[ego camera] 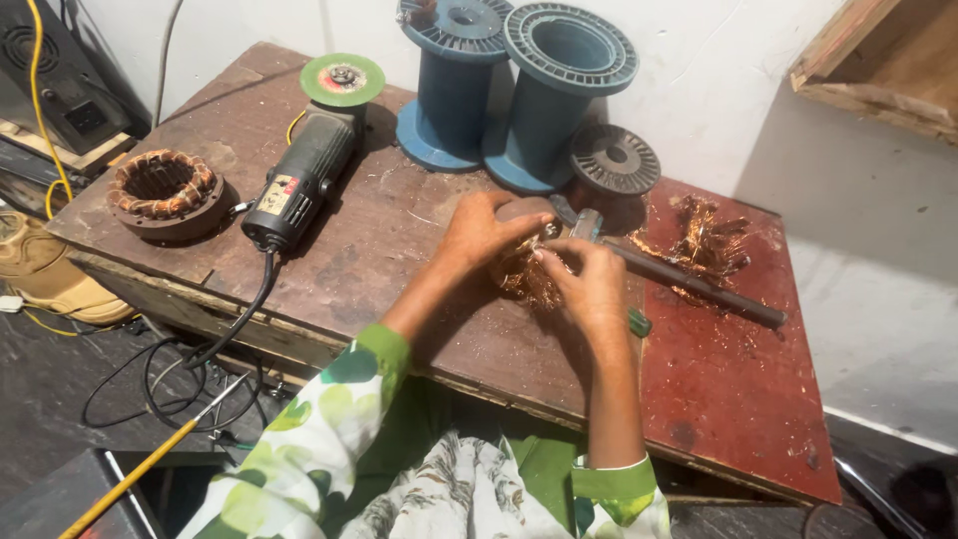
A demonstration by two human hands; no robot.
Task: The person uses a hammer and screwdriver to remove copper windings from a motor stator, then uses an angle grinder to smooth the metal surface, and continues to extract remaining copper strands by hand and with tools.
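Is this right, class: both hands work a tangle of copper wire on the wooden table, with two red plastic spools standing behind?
Not quite. The head view shows the two plastic spools are blue, not red. Otherwise right: the left hand and right hand work the copper wire on the wooden table.

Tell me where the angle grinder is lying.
In the head view, the angle grinder lies on the wooden table, left of both hands, between the copper-wound stator and blue spools.
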